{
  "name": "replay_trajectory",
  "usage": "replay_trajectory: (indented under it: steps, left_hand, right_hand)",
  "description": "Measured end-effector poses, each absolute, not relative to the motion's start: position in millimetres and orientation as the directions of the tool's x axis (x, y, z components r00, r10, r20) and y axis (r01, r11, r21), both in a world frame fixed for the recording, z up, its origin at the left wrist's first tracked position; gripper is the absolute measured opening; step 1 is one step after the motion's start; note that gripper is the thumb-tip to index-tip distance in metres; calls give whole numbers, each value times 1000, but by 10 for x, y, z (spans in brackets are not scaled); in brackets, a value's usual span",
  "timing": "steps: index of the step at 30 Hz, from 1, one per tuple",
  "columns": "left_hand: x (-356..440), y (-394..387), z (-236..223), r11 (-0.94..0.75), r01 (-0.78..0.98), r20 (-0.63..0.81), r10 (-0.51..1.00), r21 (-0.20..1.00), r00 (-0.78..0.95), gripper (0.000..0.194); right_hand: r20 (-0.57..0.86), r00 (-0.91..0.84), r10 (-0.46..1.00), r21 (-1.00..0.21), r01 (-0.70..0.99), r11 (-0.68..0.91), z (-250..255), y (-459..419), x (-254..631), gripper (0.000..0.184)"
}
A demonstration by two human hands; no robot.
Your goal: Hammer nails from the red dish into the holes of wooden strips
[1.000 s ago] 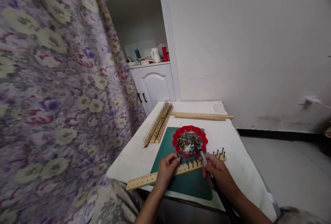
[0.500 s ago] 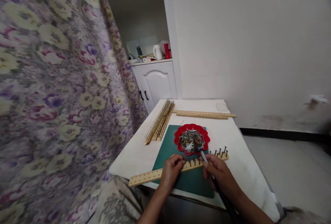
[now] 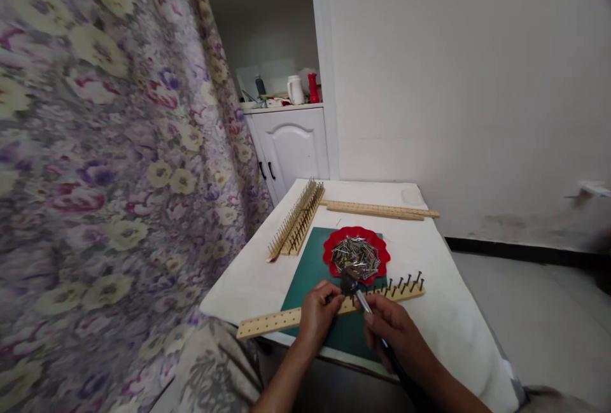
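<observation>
My left hand (image 3: pixel 319 312) rests on a drilled wooden strip (image 3: pixel 272 323), thumb and fingertips pinched around a nail that is mostly hidden. My right hand (image 3: pixel 394 330) grips a hammer (image 3: pixel 363 300) by its dark handle. The hammer's dark head is over the strip, right beside my left fingertips. Dark nails (image 3: pixel 405 282) stand upright or slightly tilted in the strip's right part; its left part shows bare holes. Under the strip lies a green mat (image 3: pixel 305 276). Just beyond, a red scalloped bowl (image 3: pixel 329 242) holds many loose nails (image 3: pixel 356 255).
Two nail-studded strips (image 3: pixel 298 219) lie at the table's left. Further plain strips (image 3: pixel 377 210) lie across the back of the white-covered table (image 3: pixel 238 292). A floral curtain (image 3: pixel 119 177) hangs close on the left; a white cabinet (image 3: pixel 298 146) stands behind.
The hammer head has moved left and down from over the bowl's edge to beside my left fingertips. My right hand shifted left with it; the left hand stays pinched at the strip.
</observation>
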State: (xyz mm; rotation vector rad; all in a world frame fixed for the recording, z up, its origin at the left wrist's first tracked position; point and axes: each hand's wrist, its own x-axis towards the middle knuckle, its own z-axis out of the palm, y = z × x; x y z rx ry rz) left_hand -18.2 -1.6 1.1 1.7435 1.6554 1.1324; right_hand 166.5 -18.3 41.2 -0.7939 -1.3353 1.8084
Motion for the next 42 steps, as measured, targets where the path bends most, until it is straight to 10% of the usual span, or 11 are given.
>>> replay_trajectory:
  steps: [31, 42]
  left_hand:
    - [-289, 2, 149, -158, 625, 239, 970, 765, -48, 16]
    - [-33, 904, 446, -191, 910, 158, 977, 367, 141, 16]
  right_hand:
    - [-32, -346, 938, -948, -287, -138, 505, -2, 1872, 27]
    - [-30, -288, 957, -937, -326, -127, 491, 77, 1919, 28]
